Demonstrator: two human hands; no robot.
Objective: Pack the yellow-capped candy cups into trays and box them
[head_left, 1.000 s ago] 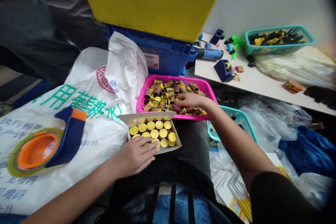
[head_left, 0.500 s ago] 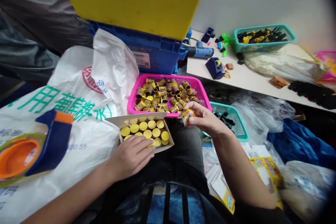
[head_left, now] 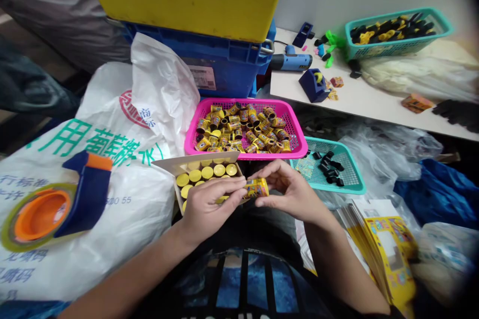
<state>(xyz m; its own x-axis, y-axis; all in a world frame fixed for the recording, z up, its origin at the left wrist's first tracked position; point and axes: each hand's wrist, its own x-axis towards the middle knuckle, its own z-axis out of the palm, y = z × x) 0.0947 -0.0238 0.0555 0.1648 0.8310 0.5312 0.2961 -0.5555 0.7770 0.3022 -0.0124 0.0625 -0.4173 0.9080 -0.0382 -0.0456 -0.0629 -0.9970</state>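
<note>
Both hands meet over my lap on one small yellow printed tube (head_left: 256, 187). My right hand (head_left: 288, 194) pinches it at its right end, and my left hand (head_left: 209, 202) touches its left end with thumb and fingertips. Just behind the left hand lies an open cardboard box (head_left: 187, 163) filled with several yellow-capped tubes standing upright. Beyond it sits a pink basket (head_left: 297, 132) heaped with several loose tubes of the same kind.
A teal basket (head_left: 352, 179) with black parts sits right of the pink one. White printed sack (head_left: 93, 159) with a tape dispenser (head_left: 56, 204) lies left. Blue crate (head_left: 224, 65) under a yellow bin behind. A white table (head_left: 374, 104) with another teal basket at right. Yellow card packs (head_left: 389, 244) at lower right.
My right hand took a tube from the pink basket and brought it back over my lap. My left hand lifted off the box and came to meet the tube.
</note>
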